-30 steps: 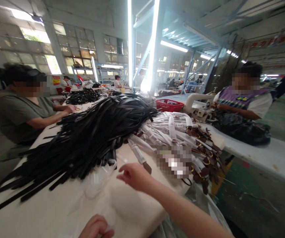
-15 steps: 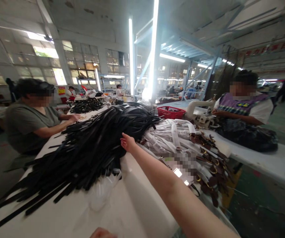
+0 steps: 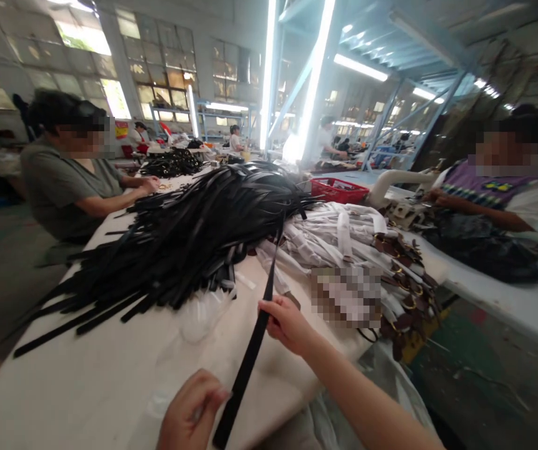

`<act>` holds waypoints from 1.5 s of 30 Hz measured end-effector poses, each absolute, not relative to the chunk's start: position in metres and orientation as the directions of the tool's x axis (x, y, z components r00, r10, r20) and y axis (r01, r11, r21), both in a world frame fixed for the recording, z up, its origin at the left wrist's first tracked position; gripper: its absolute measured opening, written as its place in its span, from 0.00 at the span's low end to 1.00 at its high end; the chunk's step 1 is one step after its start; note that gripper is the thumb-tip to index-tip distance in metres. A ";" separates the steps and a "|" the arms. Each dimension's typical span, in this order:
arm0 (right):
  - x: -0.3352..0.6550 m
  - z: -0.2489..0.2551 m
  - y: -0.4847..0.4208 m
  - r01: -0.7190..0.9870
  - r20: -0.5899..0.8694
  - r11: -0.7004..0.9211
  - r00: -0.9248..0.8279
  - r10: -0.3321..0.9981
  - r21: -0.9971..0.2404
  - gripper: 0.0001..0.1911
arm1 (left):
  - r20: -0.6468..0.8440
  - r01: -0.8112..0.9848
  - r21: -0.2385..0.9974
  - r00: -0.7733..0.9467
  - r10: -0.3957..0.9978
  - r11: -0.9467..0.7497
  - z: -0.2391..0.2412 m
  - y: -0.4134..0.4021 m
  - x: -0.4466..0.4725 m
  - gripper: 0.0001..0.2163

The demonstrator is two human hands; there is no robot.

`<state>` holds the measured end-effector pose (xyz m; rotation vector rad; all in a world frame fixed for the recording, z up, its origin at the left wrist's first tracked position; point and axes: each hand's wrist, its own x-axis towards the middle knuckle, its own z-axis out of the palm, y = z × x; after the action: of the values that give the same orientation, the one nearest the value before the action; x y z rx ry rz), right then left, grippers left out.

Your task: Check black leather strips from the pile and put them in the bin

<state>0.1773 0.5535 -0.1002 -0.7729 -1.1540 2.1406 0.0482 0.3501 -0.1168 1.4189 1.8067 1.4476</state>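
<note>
A long black strap (image 3: 254,350) slants from the heap toward the table's near edge, pinched by my right hand (image 3: 290,325) between thumb and fingers. Just left of its lower end is my left hand (image 3: 191,409), its fingers curled together; what they hold, if anything, I cannot make out. Beyond both hands lies a large heap of black straps (image 3: 203,231), loose ends fanning to the left. Clear plastic (image 3: 203,312) sits at the heap's near edge.
White-wrapped straps with brown ends and gold rings (image 3: 343,234) are piled on the right of the white table (image 3: 85,387). A red basket (image 3: 338,189) stands behind. One co-worker (image 3: 76,169) sits left; another (image 3: 498,181) works at a sewing machine (image 3: 404,194) on the right.
My right hand has drawn back from the heap toward me, pulling out a black strap. My left hand has risen further into view, beside the strap's lower end. The view has tilted down.
</note>
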 end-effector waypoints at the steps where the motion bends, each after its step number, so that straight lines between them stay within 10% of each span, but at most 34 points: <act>1: 0.188 -0.107 0.539 -0.200 -0.223 -0.475 -0.687 0.691 -0.857 0.21 | 0.249 0.454 0.889 -0.364 0.898 -0.062 -0.115 0.350 0.048 0.12; 15: 0.218 -0.069 0.547 -0.565 -0.019 -0.248 -0.380 0.925 -0.787 0.21 | 0.205 0.412 0.911 -0.453 0.867 0.000 -0.108 0.350 0.051 0.17; 45: 0.235 -0.089 0.548 -0.514 0.058 -0.172 -0.402 0.914 -0.841 0.21 | 0.187 0.369 0.928 -0.596 0.781 0.059 -0.111 0.347 0.045 0.12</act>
<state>0.2354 0.5484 -0.0888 -0.5846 -1.0091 1.7645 0.0445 0.3474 -0.1115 1.1511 1.9796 1.5502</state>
